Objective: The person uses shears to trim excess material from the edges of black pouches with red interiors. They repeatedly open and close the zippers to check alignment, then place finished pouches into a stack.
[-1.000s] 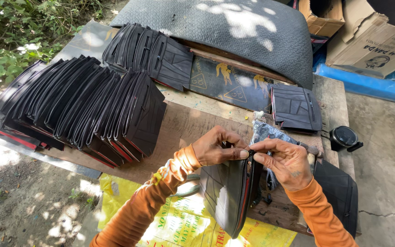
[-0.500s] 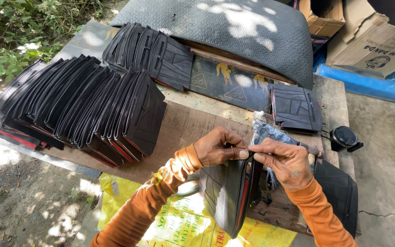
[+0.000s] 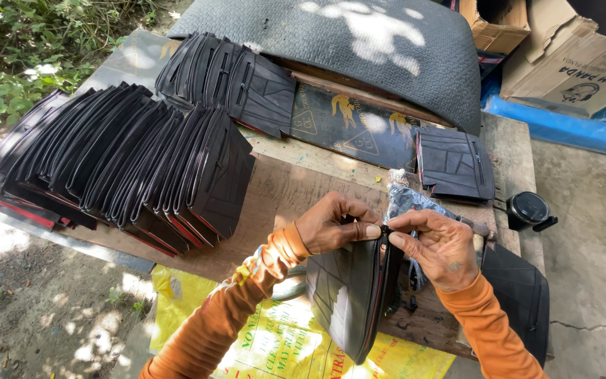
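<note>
Head view | nothing shifted since a second ago | your left hand and right hand both pinching black pouch top edge over tabletop

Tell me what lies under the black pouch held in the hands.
Under the black pouch show the wooden table edge and a yellow printed sack. The left hand and right hand pinch its top edge. Whatever is directly behind the pouch is covered.

Wooden table, rows of black pouches, grey rubber mat
</note>
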